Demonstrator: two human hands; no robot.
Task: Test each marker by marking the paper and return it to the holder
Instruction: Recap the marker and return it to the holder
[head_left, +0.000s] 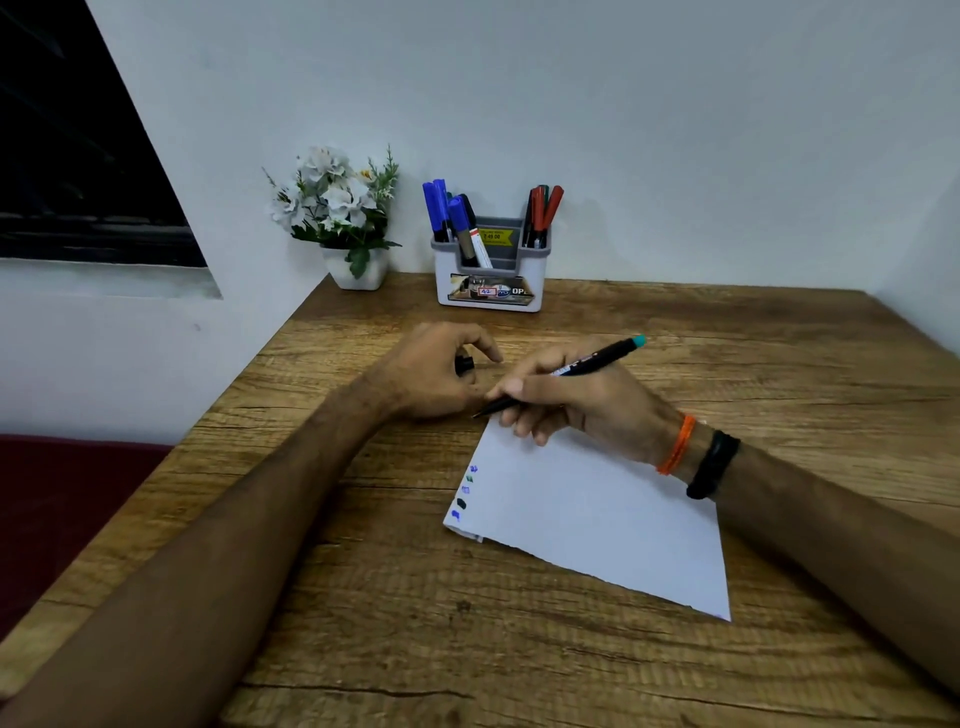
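Observation:
My right hand (576, 400) grips a thin black marker (592, 362) with a teal end, uncapped, its tip pointing left just past the top corner of the white paper (597, 514). Just to its left, my left hand (434, 371) is curled around a small black cap (464, 362). Several small blue and green test marks (465, 491) run along the paper's left edge. At the back of the table stands a grey and white holder (491, 278) with blue markers (441, 210) on its left side and red, green and black ones (543, 213) on its right.
A white pot of artificial white flowers (337, 208) stands left of the holder against the wall. The wooden table (395, 623) ends at the left, with a dark red surface (62, 499) below. White walls close in behind and to the right.

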